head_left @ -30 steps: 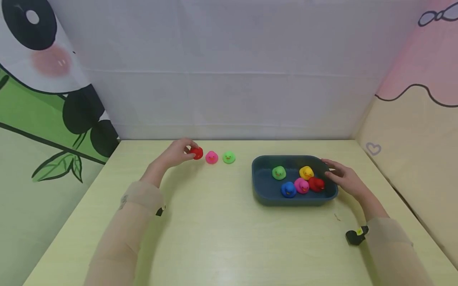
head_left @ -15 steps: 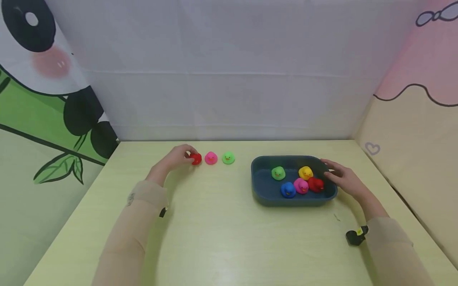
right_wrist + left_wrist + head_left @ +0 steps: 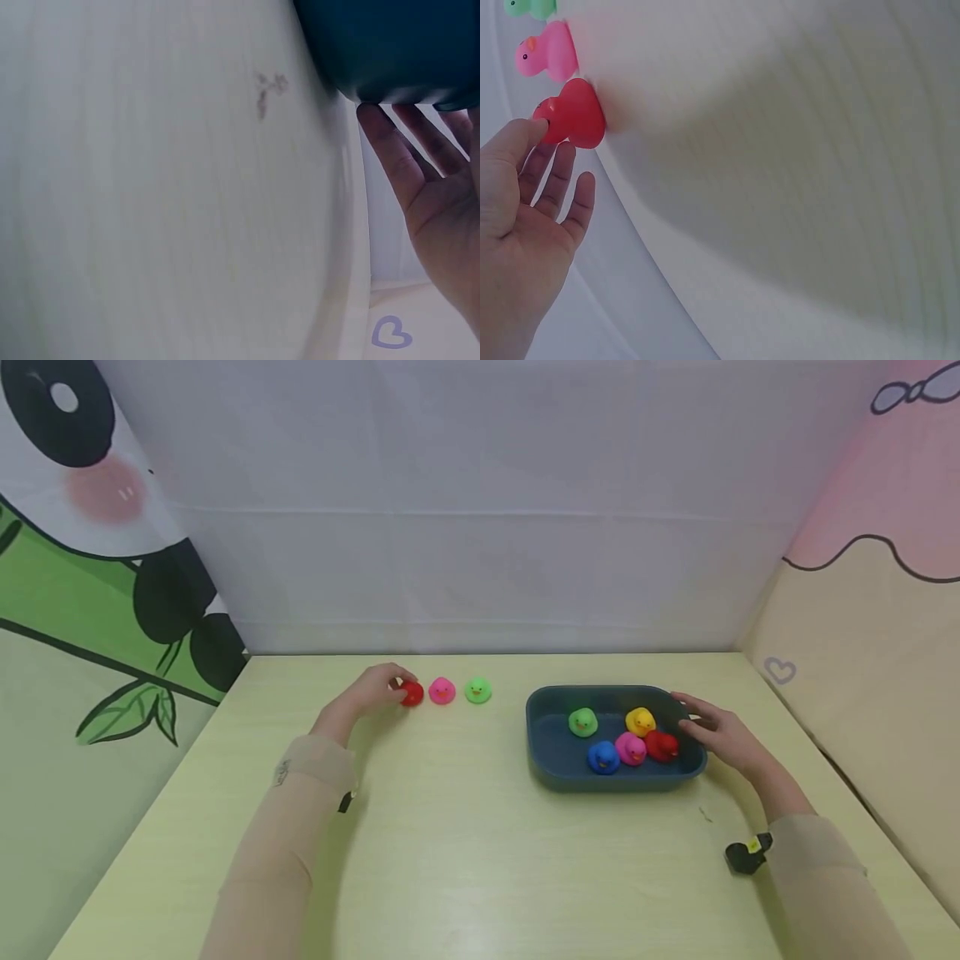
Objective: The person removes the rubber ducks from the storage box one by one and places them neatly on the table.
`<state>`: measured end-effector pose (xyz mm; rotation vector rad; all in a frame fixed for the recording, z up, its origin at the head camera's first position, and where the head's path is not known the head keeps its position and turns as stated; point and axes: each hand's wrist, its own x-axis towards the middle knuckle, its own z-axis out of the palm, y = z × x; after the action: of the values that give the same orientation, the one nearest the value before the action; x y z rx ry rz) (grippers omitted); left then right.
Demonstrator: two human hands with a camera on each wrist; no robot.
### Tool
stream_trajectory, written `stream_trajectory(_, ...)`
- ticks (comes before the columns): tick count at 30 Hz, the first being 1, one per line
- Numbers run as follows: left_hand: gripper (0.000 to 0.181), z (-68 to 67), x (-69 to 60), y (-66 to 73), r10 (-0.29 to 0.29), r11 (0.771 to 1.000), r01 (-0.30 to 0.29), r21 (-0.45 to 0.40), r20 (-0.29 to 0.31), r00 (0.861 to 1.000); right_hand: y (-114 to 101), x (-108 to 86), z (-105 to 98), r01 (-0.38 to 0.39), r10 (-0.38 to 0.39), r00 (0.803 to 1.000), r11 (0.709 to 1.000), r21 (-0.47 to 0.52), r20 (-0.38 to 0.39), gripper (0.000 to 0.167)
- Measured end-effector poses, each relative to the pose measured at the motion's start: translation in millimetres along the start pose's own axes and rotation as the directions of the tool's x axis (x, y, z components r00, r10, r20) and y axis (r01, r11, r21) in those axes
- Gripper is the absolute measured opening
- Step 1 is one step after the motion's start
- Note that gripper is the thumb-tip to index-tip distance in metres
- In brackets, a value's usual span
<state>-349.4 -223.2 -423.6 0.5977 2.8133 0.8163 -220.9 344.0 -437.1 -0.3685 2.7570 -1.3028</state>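
At the back left of the table, my left hand (image 3: pixel 372 687) pinches a red rubber duck (image 3: pixel 411 694) by its head between thumb and fingers. In the left wrist view the red duck (image 3: pixel 577 116) sits base-down on the tabletop beside a pink duck (image 3: pixel 551 52), while the other fingers hang loose. A pink duck (image 3: pixel 442 691) and a green duck (image 3: pixel 477 690) complete a row to its right. My right hand (image 3: pixel 716 731) rests on the right end of a dark blue bin (image 3: pixel 555 781); in the right wrist view, fairly straight fingers (image 3: pixel 397 157) touch its outer wall.
Inside the bin sit green (image 3: pixel 582 722), yellow (image 3: pixel 641 722), blue (image 3: pixel 603 757), pink (image 3: pixel 631 748) and red (image 3: pixel 662 746) ducks. A white cloth wall (image 3: pixel 480 568) rises behind the pale wooden table (image 3: pixel 450 843), with printed panels at both sides.
My left hand has lowered the red duck onto the table at the row's left end and still grips it. The right hand and the bin have stayed in place.
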Motion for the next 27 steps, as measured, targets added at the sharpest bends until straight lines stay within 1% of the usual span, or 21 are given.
stream_trajectory(2, 0.029, 0.5, 0.8, -0.2, 0.009, 1.000, -0.009, 0.004, 0.000, 1.000, 1.1, 0.2, 0.3, 0.007, -0.007, 1.000, 1.000, -0.008, -0.001, 0.054)
stream_trajectory(9, 0.029, 0.6, 1.0, 1.1, -0.038, 0.999, 0.038, 0.003, 0.006, 0.999, 6.5, 1.6, 0.7, 0.011, -0.010, 1.000, 1.000, -0.004, 0.002, 0.054)
stream_trajectory(14, 0.029, 0.4, -0.4, 1.8, -0.031, 0.999, 0.031, 0.009, -0.009, 0.999, 5.9, 2.3, 0.1, 0.009, -0.009, 1.000, 1.000, -0.002, 0.008, 0.054)
stream_trajectory(19, 0.030, 1.7, -1.6, 2.5, -0.037, 0.999, 0.037, 0.003, -0.010, 0.999, 3.6, 2.1, 0.4, 0.012, -0.012, 1.000, 1.000, -0.009, 0.005, 0.054)
stream_trajectory(23, 0.035, 2.5, -2.9, 4.7, -0.031, 0.999, 0.031, -0.011, -0.010, 0.999, 0.6, 0.8, -0.2, 0.010, -0.010, 1.000, 1.000, 0.000, 0.008, 0.055)
stream_trajectory(27, 0.040, 2.4, -3.6, 6.2, -0.011, 1.000, 0.010, -0.020, -0.020, 1.000, 1.8, 1.4, -0.2, -0.002, 0.002, 1.000, 1.000, 0.001, 0.008, 0.055)
